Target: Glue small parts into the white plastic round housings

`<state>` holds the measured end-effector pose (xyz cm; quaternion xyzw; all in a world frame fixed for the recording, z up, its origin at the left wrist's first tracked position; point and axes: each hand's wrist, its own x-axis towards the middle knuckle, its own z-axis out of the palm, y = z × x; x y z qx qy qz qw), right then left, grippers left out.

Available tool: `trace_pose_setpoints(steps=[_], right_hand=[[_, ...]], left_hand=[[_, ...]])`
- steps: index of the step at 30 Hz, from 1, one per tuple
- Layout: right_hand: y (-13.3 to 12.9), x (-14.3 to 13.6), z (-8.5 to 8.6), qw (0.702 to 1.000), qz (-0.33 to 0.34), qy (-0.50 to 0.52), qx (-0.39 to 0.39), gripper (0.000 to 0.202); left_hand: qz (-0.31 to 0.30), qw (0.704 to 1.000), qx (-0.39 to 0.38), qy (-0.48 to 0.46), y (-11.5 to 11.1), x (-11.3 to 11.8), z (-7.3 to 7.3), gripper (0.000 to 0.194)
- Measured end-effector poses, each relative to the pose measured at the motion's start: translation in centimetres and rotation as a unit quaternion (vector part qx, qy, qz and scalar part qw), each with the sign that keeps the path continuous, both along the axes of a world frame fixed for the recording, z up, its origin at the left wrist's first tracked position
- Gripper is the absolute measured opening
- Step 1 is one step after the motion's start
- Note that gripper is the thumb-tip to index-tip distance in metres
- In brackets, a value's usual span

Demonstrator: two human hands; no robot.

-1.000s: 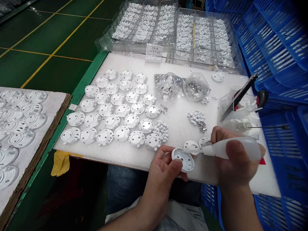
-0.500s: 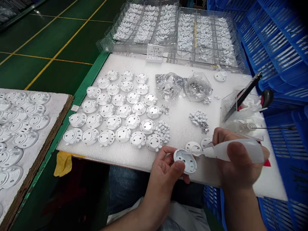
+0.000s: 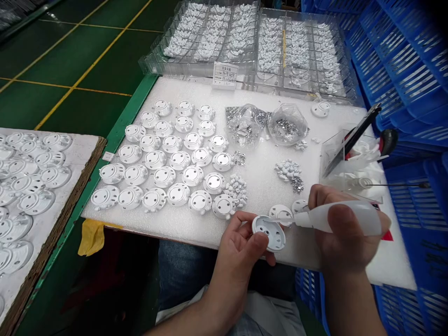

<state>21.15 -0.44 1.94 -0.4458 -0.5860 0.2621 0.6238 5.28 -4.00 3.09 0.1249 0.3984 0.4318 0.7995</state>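
Observation:
My left hand point(image 3: 238, 252) holds a round white plastic shell point(image 3: 269, 233) at the near edge of the white foam sheet point(image 3: 259, 182), its hollow side turned up. My right hand point(image 3: 345, 235) grips a white squeeze bottle point(image 3: 345, 218), and the thin nozzle reaches into the shell's rim. Two more white shells point(image 3: 281, 212) lie on the foam just behind the held one. Rows of several finished round shells point(image 3: 168, 158) with grey centres cover the left of the foam.
Small piles of white beads point(image 3: 236, 186) and silver bits point(image 3: 296, 184), two clear bags point(image 3: 266, 123), clear trays of white parts point(image 3: 252, 42) at the back, a clear box point(image 3: 350, 161) with tools at right, blue crates point(image 3: 402, 70) beyond. Another board of shells point(image 3: 31, 186) stands at left.
Hardly anything differs: both hands stay together at the shell, and the view has shifted slightly.

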Motion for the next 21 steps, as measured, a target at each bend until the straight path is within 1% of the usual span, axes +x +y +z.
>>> trace_pose_setpoints(steps=[7, 11, 21], right_hand=[[0.27, 0.02, -0.04, 1.0, 0.004, -0.004, 0.016, 0.05], [0.14, -0.05, 0.12, 1.0, 0.0, -0.004, 0.002, 0.049], [0.23, -0.05, -0.08, 1.0, -0.008, -0.007, 0.012, 0.051]], left_hand=[[0.002, 1.0, -0.001, 0.001, -0.16, -0.11, -0.1, 0.053], [0.003, 1.0, -0.002, 0.002, -0.16, -0.08, -0.21, 0.054], [0.0, 1.0, -0.004, 0.001, 0.03, 0.08, -0.26, 0.056]])
